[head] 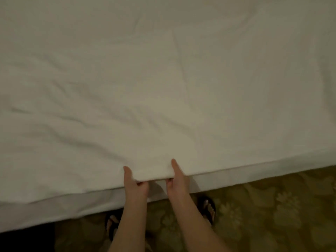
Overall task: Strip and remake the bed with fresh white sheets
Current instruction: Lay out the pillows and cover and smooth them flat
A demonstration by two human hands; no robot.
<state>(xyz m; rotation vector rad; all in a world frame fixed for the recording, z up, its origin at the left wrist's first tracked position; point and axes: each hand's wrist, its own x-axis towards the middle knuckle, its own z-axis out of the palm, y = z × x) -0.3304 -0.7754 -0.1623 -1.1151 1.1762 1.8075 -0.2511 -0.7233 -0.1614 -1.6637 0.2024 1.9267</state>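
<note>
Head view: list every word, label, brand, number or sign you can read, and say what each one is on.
None: no text can be read anywhere in this view.
White sheet: plain, only creases, no tag or label showing.
Carpet: a floral pattern, no writing.
Sandals: dark and blurred, no brand legible.
Both hands, left and right, grip the sheet's near edge; nothing is printed there.

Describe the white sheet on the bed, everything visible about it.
The white sheet is plain soft cloth spread over the whole bed top, creased most at the left and toward the near edge. Its near edge folds over the bed's side above the patterned floor. The left hand and right hand pinch that edge, thumbs on top, fingers curled beneath.
</note>
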